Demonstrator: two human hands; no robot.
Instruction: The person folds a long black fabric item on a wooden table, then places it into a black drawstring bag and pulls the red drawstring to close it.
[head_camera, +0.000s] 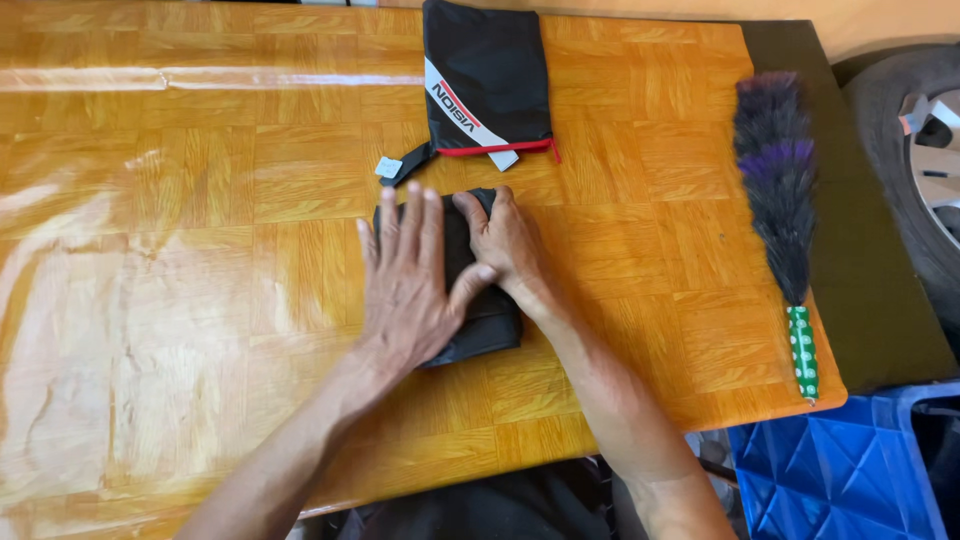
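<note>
Left hand (405, 285) lying flat, fingers spread, pressing the folded black cloth (485, 325) mid-table (200, 250); right hand (510, 245) gripping its far edge. Best pressing evenly, keeping edges aligned. Pouch (485, 75) lying beyond.

The setting appeared to be a garage or home workshop rather than a living room. A car tyre with a silver alloy wheel (925, 160) stood just beside the bench (200, 200), whose orange wood-pattern surface lay under glossy clear plastic. A purple-and-black feather duster (782, 190) rested along the bench's right edge, and a blue plastic crate (835, 470) sat below it.
</note>
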